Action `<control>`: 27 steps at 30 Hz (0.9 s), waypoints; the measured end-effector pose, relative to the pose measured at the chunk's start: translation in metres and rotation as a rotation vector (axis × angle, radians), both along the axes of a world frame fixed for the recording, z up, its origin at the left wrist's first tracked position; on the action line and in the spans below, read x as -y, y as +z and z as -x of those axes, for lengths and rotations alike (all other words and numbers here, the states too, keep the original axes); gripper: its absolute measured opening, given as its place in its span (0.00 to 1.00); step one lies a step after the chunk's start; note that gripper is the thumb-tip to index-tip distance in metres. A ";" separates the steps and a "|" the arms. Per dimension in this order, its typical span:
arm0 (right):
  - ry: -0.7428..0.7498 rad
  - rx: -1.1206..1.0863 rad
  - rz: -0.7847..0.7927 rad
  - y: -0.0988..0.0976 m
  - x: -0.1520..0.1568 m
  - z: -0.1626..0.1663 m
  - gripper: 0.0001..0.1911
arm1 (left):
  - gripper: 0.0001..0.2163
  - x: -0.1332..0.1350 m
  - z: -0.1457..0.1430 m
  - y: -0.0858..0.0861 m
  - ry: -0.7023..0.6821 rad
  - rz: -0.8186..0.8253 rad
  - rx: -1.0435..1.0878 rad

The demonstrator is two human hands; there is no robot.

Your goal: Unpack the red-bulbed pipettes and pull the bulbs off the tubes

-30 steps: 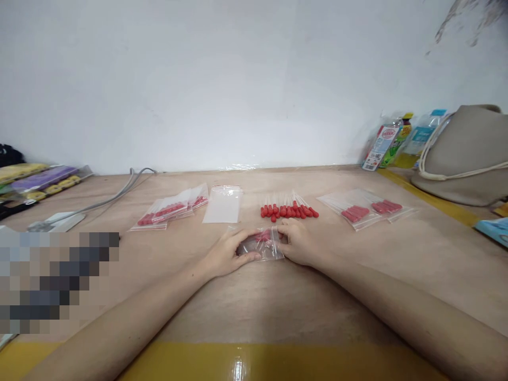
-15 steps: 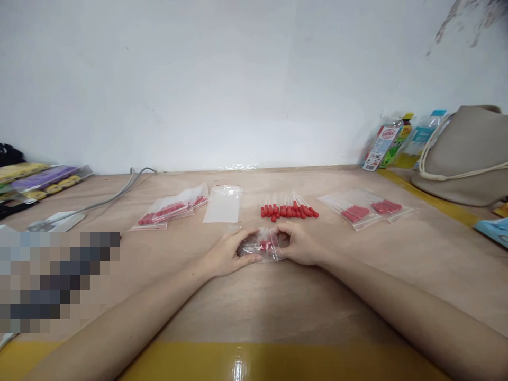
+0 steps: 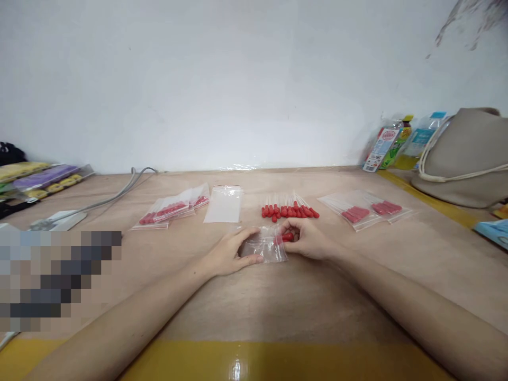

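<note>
My left hand (image 3: 234, 251) is closed on the left part of a clear zip bag (image 3: 262, 248), thumb in front and fingers behind. At the bag's right-hand edge, my right hand (image 3: 307, 239) grips red-tipped sticks (image 3: 284, 238). Their red ends show between the fingers and partly through the clear film; how many there are cannot be made out. Just beyond the hands lies a loose pile of red-tipped sticks (image 3: 289, 211), red ends toward me. Left of that pile lies a stack of flat zip bags (image 3: 224, 205).
Filled bags of red-tipped sticks (image 3: 170, 210) overlap at the left, and others (image 3: 355, 214) lie at the right. A grey cable (image 3: 115, 197) runs at back left. Drink bottles (image 3: 423, 140) and a beige bag (image 3: 464, 159) stand at far right. A pixelated patch covers the lower left.
The red ends have shifted right, from inside the clear bag to its right edge. My right hand has moved slightly right with them; my left hand stays nearly in place.
</note>
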State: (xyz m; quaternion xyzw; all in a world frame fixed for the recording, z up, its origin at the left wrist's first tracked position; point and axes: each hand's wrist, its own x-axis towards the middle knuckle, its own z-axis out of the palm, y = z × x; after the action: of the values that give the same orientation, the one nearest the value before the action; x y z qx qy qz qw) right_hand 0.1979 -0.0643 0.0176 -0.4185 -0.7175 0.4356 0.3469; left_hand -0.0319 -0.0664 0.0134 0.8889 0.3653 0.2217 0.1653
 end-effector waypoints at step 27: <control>-0.368 0.609 -0.970 -0.021 -0.052 -0.077 0.15 | 0.26 -0.001 0.001 -0.002 -0.013 -0.010 -0.007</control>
State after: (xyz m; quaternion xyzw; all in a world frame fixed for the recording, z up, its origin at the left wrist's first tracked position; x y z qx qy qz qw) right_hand 0.2749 -0.0124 -0.0030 -0.4358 -0.8171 -0.1483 0.3469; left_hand -0.0327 -0.0659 0.0112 0.8929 0.3589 0.2190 0.1611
